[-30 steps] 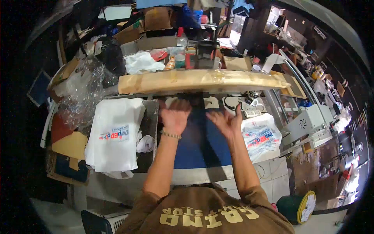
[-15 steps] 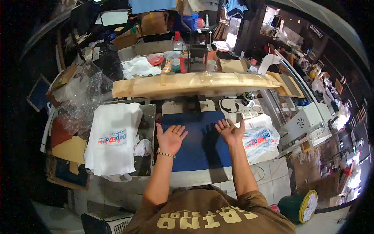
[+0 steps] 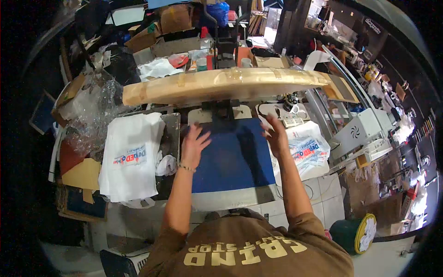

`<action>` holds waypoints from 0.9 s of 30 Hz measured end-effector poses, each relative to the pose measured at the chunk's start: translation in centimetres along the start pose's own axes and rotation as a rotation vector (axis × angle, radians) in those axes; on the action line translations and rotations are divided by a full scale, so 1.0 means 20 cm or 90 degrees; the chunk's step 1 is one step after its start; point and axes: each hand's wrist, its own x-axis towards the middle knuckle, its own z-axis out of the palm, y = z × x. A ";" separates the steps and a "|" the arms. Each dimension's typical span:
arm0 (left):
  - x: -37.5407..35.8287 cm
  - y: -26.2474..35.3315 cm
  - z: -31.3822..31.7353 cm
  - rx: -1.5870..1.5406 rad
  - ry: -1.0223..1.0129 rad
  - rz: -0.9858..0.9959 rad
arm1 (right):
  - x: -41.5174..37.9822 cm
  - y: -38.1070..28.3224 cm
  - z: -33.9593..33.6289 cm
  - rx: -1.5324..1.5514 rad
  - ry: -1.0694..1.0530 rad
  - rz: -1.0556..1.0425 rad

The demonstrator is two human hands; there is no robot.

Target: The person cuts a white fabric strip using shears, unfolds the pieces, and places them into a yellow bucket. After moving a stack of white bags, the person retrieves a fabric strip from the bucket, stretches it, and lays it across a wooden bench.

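Observation:
My left hand (image 3: 194, 147) hovers over the left edge of a flat blue pad (image 3: 224, 159), its fingers apart and nothing in them. Above the pad's right edge is my right hand (image 3: 275, 135), also empty with the fingers spread, slightly blurred. Behind both hands a long tan-wrapped slab (image 3: 221, 86) hangs raised over the far end of the pad. A stack of white printed cloths (image 3: 131, 157) lies to the left of my left hand. To the right of my right hand lie white printed pieces (image 3: 308, 152) with the same blue and red lettering.
A crumpled white cloth (image 3: 166, 165) sits beside the left stack. Clear plastic wrap (image 3: 94, 113) and cardboard (image 3: 82, 174) crowd the far left. A white machine (image 3: 357, 134) stands at right, a green bin (image 3: 347, 234) on the floor below it. Boxes fill the back.
Both hands have turned from palms up to more inward-facing and moved up and away from me in the picture. The view has tilted slightly, and the raised slab appears higher.

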 end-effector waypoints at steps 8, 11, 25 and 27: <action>-0.18 -0.40 -0.67 0.866 0.112 0.036 | -0.20 0.65 -0.51 -0.781 0.084 -0.072; -0.24 -0.45 -0.60 0.760 0.132 0.011 | -0.23 0.64 -0.46 -0.749 0.092 -0.119; -0.25 -0.52 -0.59 0.823 0.169 0.071 | -0.19 0.56 -0.45 -0.686 0.037 -0.021; -0.26 -0.49 -0.57 0.809 0.161 0.026 | -0.19 0.57 -0.44 -0.697 0.045 -0.014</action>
